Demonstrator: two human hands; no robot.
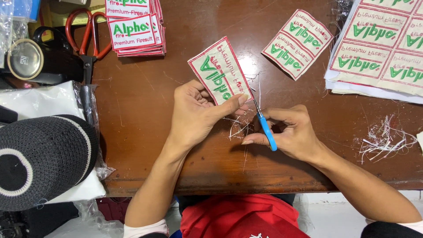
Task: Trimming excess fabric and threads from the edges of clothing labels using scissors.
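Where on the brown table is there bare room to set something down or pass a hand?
Bare wood lies left of the left hand, between the patch stack and the table's near edge, and beyond the right hand below the double patch. Crowded spots: the uncut sheet and thread scraps on the right, and the red scissors far left.

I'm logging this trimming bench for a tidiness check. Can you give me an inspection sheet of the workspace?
Surface: brown wooden table, scratched.
Job's things: embroidered patch in left hand; blue-handled thread snips in right hand, tip at the patch edge.
Clutter: thread trimmings; patch stack; two-patch strip; uncut patch sheet; red-handled scissors.
Grippers: both hands gripping.
Cables: nothing seen.
Surroundings: black knitted cap, plastic bags.
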